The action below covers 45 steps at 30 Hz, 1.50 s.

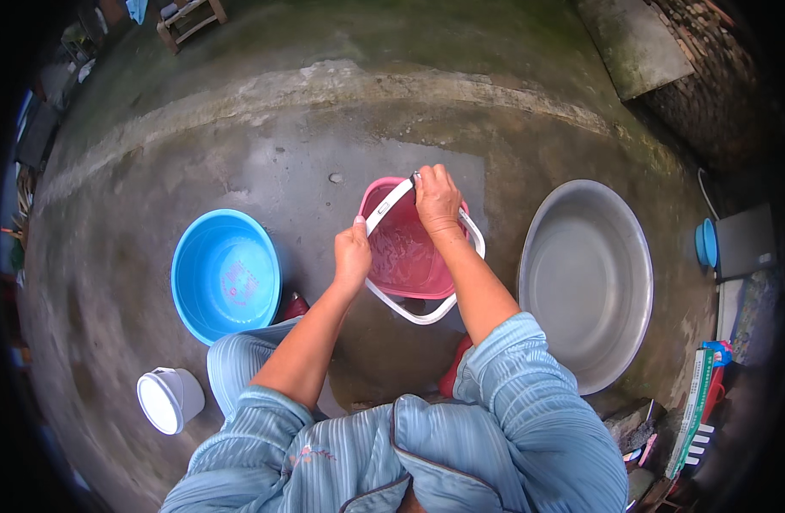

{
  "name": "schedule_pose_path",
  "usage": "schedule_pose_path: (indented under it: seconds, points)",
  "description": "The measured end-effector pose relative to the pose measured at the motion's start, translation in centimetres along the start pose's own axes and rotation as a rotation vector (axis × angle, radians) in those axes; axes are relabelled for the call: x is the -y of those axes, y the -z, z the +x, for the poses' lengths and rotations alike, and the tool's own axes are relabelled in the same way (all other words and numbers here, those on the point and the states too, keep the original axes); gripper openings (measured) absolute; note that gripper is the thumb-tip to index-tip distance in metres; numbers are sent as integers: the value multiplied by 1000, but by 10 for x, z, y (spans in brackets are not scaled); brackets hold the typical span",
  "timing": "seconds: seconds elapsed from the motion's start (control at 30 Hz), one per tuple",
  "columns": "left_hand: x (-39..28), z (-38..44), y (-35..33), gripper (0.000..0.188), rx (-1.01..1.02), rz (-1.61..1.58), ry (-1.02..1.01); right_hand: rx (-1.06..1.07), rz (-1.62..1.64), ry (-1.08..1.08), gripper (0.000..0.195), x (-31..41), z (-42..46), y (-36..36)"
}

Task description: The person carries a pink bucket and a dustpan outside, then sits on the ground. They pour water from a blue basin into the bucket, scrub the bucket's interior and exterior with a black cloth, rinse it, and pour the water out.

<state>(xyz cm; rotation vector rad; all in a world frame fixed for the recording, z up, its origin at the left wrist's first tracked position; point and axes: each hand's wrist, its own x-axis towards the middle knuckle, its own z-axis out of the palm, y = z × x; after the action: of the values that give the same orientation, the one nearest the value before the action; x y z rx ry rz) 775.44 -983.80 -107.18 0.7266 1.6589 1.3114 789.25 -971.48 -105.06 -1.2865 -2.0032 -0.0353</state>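
Observation:
Both my hands grip a white plastic rounded-square ring (431, 317) over a pink plastic tub (408, 266). My left hand (352, 255) is closed on the ring's left side, thumb on top. At the far corner my right hand (438, 197) holds the same ring, beside a small dark part (416, 176). The ring is tilted, and its near edge hangs past the tub's near rim. Inside, the tub looks wet and shiny. My right hand and forearm cover part of the ring and tub.
A blue plastic basin (206, 314) stands on the left, with a white lidded bucket (193, 401) nearer me. To the right is a large oval grey metal tub (642, 282). The concrete floor (379, 359) is wet. A wooden stool (193, 25) stands far left; a stone slab (636, 51) far right.

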Motion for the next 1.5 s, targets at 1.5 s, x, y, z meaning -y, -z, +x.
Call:
schedule_pose_path:
  seconds: [1.5]
  points:
    - [-90, -10, 19, 55, 314, -292, 322, 124, 424, 658, 18, 51, 32, 37]
